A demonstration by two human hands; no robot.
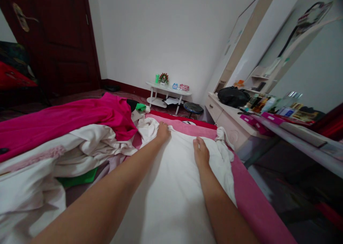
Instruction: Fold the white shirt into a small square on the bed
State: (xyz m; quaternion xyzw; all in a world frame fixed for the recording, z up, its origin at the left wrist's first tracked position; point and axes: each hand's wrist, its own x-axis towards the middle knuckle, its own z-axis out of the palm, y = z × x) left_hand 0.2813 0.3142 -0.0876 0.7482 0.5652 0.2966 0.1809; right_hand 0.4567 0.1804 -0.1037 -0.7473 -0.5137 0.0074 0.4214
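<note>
A white shirt (pixel 171 187) lies spread lengthwise in front of me on a pink bed cover (pixel 257 201). Its sleeve-like ends are bunched at the far left and far right. At the far left edge of the shirt, my left hand (pixel 163 131) is closed on the cloth. My right hand (pixel 200 152) rests farther right and a little nearer, its fingers curled in against the same cloth. Both arms reach forward over the shirt. The fingertips are partly hidden.
Left of the shirt lie a bright pink garment (pixel 107 111) and crumpled white clothes (pixel 91 147). A low white table (pixel 158 88) stands by the far wall, near a round stool (pixel 193 108). On the right, a dresser (pixel 227 120) carries a black bag (pixel 233 96) and several bottles.
</note>
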